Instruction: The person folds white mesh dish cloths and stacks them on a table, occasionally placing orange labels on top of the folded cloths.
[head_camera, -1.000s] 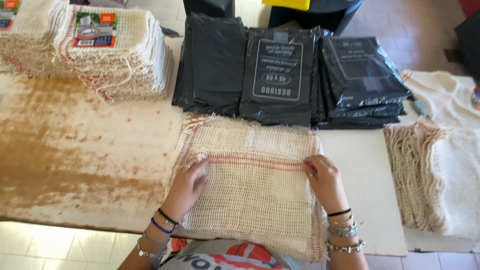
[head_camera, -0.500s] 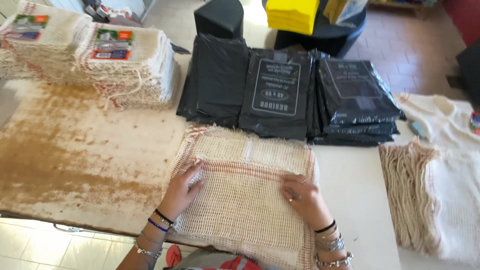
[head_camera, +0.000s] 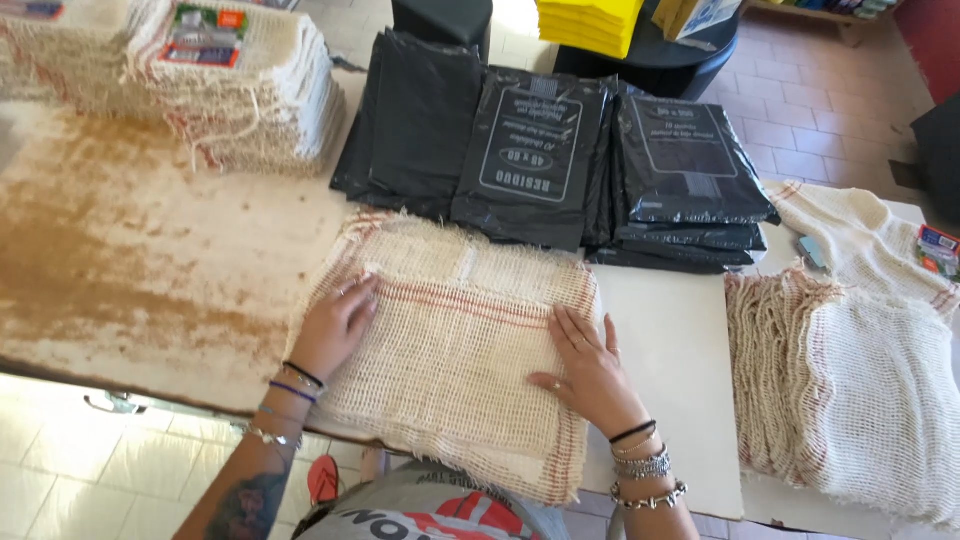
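Observation:
A cream open-weave cloth (head_camera: 460, 340) with red stripes lies folded flat at the near edge of the table (head_camera: 130, 270). My left hand (head_camera: 335, 325) rests palm down on the cloth's left side, fingers spread. On the cloth's right side my right hand (head_camera: 590, 375) presses flat, fingers pointing away from me. Neither hand grips anything. Both wrists wear several bracelets.
Stacks of black plastic packets (head_camera: 560, 160) lie just behind the cloth. A pile of folded cream cloths with labels (head_camera: 220, 85) stands at the back left. More woven cloths (head_camera: 860, 390) are heaped at the right. Yellow items (head_camera: 590, 22) sit on a black stand beyond the table.
My right hand slid from the cloth's upper right corner down toward its middle right. The left hand stayed on the left side. The camera view shifted closer.

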